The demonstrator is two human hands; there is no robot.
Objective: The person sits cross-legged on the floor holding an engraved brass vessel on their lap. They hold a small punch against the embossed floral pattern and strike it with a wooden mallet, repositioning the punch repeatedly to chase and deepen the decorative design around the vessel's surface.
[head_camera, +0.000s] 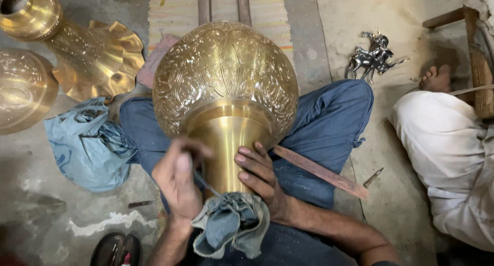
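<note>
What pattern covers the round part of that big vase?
Engraved floral scrollwork covers the golden brass vase, seen in the head view.

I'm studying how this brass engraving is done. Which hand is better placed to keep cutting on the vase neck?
Probably the left hand: it grips the thin tool, tip against the brass vase neck. The right hand only rests its fingers there, steadying it.
</note>
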